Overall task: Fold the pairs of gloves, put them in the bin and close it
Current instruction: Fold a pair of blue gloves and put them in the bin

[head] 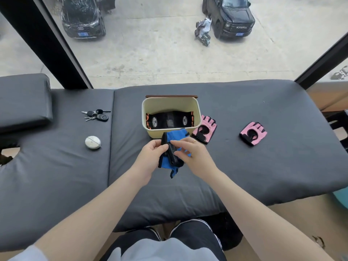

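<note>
A blue and black pair of fingerless gloves [174,137] is held just in front of the cream bin [170,102]. My left hand [150,157] grips the gloves' left side with the thumb on top. My right hand [190,152] pinches the black strap part from the right. Inside the bin lies a folded black pair with orange trim [169,121]. The bin's brown lid [171,96] stands behind its far rim. Two pink and black gloves lie apart on the pad: one [204,131] beside the bin's right corner, the other [253,133] farther right.
A bunch of keys [97,115] and a round white case [92,142] lie on the dark padded table [244,166] to the left. A raised headrest cushion [24,100] is at far left. Beyond the table is a window.
</note>
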{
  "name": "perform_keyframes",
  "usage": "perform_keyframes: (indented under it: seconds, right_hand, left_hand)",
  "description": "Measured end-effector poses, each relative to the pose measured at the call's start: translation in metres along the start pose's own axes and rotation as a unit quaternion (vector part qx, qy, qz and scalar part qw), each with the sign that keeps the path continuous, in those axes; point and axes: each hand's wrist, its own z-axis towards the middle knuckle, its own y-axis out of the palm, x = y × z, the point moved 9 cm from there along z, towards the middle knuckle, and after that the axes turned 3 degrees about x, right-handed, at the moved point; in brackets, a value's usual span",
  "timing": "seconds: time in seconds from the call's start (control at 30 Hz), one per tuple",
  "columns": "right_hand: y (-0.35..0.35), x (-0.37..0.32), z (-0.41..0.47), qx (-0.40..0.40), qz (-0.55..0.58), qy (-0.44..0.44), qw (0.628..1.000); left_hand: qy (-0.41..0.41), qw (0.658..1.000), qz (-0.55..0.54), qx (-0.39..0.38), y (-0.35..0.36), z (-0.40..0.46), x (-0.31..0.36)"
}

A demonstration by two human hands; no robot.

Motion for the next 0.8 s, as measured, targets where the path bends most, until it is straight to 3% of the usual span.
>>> perform_keyframes:
  seconds: [0.37,0.57,0.8]
  right_hand:
    - [0.006,-0.009,-0.003,-0.004,-0.026,-0.009,1.000]
    - [0.012,-0.012,-0.002,-0.047,-0.027,-0.018,0.998]
    - [0.014,-0.022,-0.004,-0.039,-0.095,-0.086,0.991]
  left_hand:
    - [0.013,0.999,0.050,0.013,-0.011,0.002,0.007]
    - [-0.005,1.000,-0.005,0.010,-0.014,-0.001,0.007]
    - [-0.013,0.999,0.030,0.021,-0.018,-0.006,0.001]
